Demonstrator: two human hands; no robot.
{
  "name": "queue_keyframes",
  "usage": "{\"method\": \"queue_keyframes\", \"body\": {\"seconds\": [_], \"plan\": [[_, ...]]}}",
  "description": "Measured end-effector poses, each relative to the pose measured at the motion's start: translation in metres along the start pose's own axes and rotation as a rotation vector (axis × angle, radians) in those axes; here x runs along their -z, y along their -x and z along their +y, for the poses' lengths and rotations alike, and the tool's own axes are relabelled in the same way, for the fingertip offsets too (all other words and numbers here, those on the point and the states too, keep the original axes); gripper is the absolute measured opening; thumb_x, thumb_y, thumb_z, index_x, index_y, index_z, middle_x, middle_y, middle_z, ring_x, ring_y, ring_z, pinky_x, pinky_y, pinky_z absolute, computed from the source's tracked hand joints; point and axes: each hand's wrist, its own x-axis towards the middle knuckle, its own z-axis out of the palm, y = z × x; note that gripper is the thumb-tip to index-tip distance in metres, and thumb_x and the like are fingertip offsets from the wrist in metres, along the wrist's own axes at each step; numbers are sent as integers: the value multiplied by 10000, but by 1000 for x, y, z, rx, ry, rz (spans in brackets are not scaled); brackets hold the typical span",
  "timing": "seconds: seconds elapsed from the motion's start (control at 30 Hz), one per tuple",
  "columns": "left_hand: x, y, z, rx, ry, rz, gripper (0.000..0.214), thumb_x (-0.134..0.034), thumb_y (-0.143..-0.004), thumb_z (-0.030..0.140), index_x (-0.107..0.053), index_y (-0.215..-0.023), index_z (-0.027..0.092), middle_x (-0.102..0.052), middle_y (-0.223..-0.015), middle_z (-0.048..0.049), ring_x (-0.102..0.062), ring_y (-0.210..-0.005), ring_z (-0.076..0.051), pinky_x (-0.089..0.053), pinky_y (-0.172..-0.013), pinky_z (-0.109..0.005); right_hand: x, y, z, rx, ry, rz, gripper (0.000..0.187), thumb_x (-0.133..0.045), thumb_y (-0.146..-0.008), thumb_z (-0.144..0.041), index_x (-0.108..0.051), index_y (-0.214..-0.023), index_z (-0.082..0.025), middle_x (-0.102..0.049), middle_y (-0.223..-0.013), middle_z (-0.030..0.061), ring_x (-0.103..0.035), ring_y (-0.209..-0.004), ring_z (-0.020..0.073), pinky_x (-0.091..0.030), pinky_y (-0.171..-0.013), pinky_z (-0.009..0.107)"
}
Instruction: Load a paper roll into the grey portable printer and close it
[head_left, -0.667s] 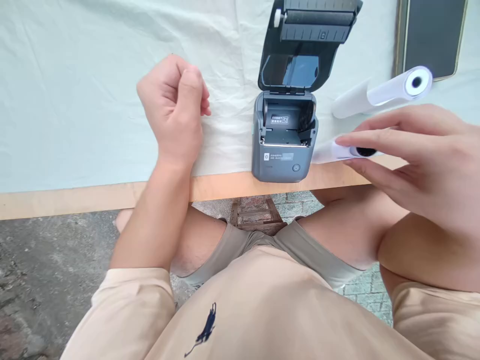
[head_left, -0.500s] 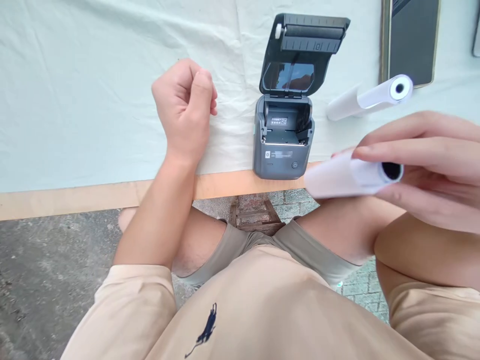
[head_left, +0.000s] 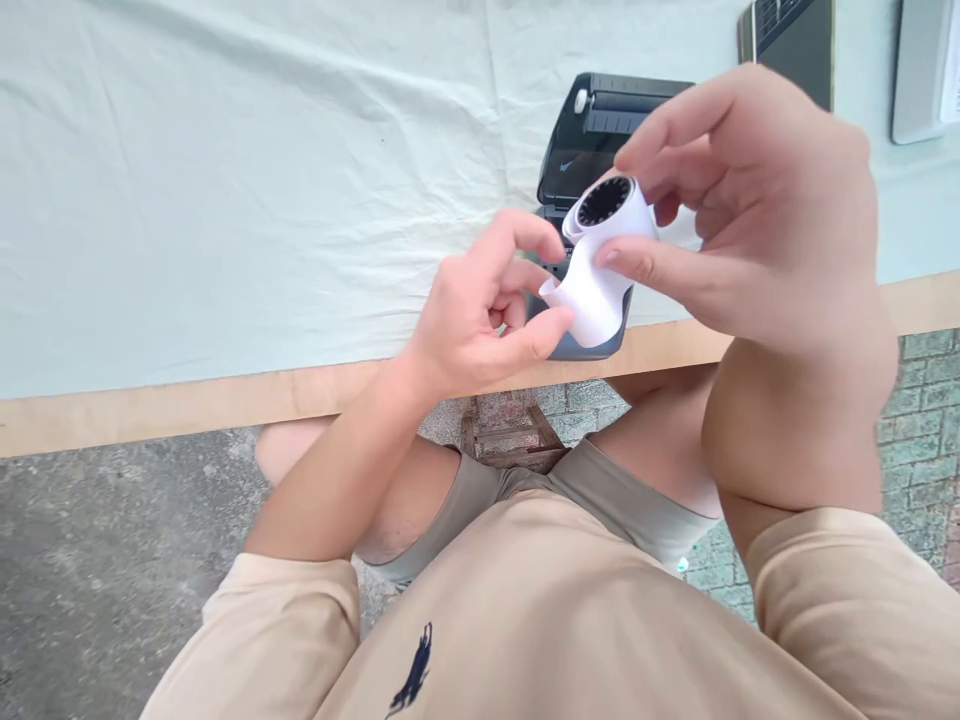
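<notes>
My right hand [head_left: 750, 200] grips a white label-paper roll [head_left: 637, 215] between thumb and fingers, its dark hollow core turned up toward me. A loose strip of paper curls down from the roll toward my left hand [head_left: 487, 310]. The left thumb and index finger are spread apart on either side of the strip's end; the thumb tip is close to the paper, and I cannot tell whether it touches. Behind the roll stands the dark grey label printer [head_left: 574, 150] with its lid raised. The roll and both hands hide most of its paper bay.
A pale cloth [head_left: 262, 200] covers the table, with a bare wooden front edge [head_left: 187, 400]. A dark phone-like device [head_left: 799, 60] lies at the back right, with a light grey device [head_left: 916, 90] farther right.
My right hand has brought the roll left and up, in front of the printer. My left hand has moved right and opened from a fist. A strip now hangs loose from the roll.
</notes>
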Motion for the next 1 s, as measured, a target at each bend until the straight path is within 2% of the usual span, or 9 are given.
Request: {"method": "queue_keyframes", "body": {"seconds": [0.17, 0.3, 0.47, 0.57, 0.63, 0.7, 0.83, 0.9, 1.0], "plan": [[-2, 3, 2, -55, 247, -93, 278, -669, -835, 251, -408, -926, 279, -584, -699, 97, -346, -436, -41, -186, -433, -263, 5, -1, 2, -84, 298, -3, 238, -722, -923, -342, -538, -1062, -285, -731, -1170, 59, -723, -1102, 205, -561, -915, 342], [4, 1, 6, 13, 256, -332, 200, -663, -905, 301, -500, -809, 236, -432, -659, 65, -332, -481, -52, -242, -441, -267, 1, -10, 1, -210, 575, -213, 254, -679, -930, -328, -601, -1165, -274, -767, -1192, 39, -729, -936, 232, -540, -879, 383], [10, 2, 13, 209, 327, -493, 118, -677, -908, 327, -599, -902, 237, -632, -654, 37, -523, -500, -102, -407, -453, -247, -8, -23, -4, -241, 712, -372, 272, -547, -987, -273, -617, -1249, -254, -767, -1162, 56, -690, -969, 265, -425, -757, 348], [17, 0, 13, 286, 332, -486, 124, -642, -919, 310, -586, -842, 231, -728, -664, 21, -513, -419, -88, -376, -421, -244, -10, -24, 0, -225, 711, -410, 267, -522, -989, -254, -628, -1234, -250, -769, -1067, 47, -671, -912, 264, -390, -738, 354], [22, -4, 10, 248, 297, -414, 221, -602, -933, 243, -544, -721, 223, -637, -548, 47, -421, -398, -68, -316, -426, -245, -9, -20, 6, -197, 669, -408, 212, -567, -979, -290, -647, -1172, -257, -772, -1041, 36, -671, -871, 252, -402, -734, 356], [24, -8, 6, 167, 261, -248, 318, -586, -955, 224, -504, -647, 222, -507, -476, 64, -337, -413, -65, -275, -452, -264, -5, -12, 14, -138, 569, -300, 146, -618, -972, -361, -660, -1064, -256, -780, -1052, 32, -687, -882, 232, -449, -768, 355], [22, -14, 2, 47, 111, 180, 284, -609, -944, 291, -486, -692, 246, -484, -532, 59, -376, -459, -91, -273, -476, -302, 2, -1, 29, -53, 345, 236, 170, -652, -891, -318, -639, -1024, -212, -753, -1158, 89, -712, -982, 192, -526, -791, 319], [20, -11, 6, 72, -123, 218, 330, -600, -937, 300, -462, -643, 242, -461, -559, 44, -411, -503, -100, -291, -511, -312, 1, -3, 33, -62, 264, 367, 403, -646, -831, -251, -609, -1223, -165, -693, -1346, 142, -703, -1115, 189, -549, -831, 305], [19, -2, 11, 198, -358, 82, 453, -518, -981, 405, -439, -571, 228, -493, -548, 7, -451, -528, -122, -314, -535, -323, -2, -12, 35, -114, 192, 293, 525, -596, -920, -279, -533, -1412, -105, -719, -1309, 146, -696, -1143, 177, -555, -960, 320]]}}
